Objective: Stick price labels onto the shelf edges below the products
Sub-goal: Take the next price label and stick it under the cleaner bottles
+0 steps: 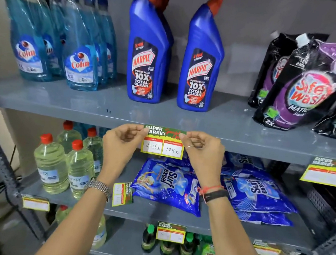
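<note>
A green, yellow and red price label (pixel 163 145) with handwritten prices lies against the front edge of the grey upper shelf (pixel 79 114), below two blue Harpic bottles (pixel 147 48). My left hand (pixel 123 141) pinches the label's top left corner. My right hand (pixel 202 150) pinches its top right corner. The label's upper strip sits on the shelf edge and its lower part hangs below it.
Colin spray bottles (pixel 53 35) stand at upper left, Safewash pouches (pixel 308 81) at upper right. Another label (pixel 326 172) hangs at right. On the middle shelf are clear bottles (pixel 61 163), Surf Excel packs (pixel 168 182) and a loose label (pixel 122 193). Lower edges carry labels.
</note>
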Demonstrator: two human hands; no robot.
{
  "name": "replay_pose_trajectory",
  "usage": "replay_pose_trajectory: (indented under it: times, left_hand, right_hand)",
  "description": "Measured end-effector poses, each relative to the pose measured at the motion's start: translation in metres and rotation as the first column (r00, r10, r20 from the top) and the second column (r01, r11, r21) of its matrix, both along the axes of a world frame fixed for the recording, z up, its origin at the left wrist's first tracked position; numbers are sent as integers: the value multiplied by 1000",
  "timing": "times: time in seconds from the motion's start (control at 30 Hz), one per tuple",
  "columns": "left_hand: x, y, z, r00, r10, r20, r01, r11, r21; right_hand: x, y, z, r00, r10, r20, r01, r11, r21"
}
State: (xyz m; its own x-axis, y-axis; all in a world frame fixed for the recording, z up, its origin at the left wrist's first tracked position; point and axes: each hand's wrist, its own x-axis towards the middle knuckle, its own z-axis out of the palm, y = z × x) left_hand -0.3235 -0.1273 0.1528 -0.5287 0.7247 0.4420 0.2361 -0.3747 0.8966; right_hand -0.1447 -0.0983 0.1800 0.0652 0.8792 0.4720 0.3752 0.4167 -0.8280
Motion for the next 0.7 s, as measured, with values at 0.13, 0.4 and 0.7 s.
replay_pose_trajectory:
  times: [0.13, 0.4, 0.7]
  left_hand:
    - [2, -2, 3, 983, 121, -135, -126, 991, -33]
    - [1, 11, 16, 566, 264, -781, -245, 958, 147]
    - [-14, 18, 20, 521, 85, -849, -114, 993, 30]
  right_hand:
    - [-5, 0, -4, 994, -81, 68, 78, 996, 43]
    - [-34, 9, 3, 822, -231, 520, 60, 944, 325]
    - [-22, 10, 18, 866, -52, 497, -7, 993, 116]
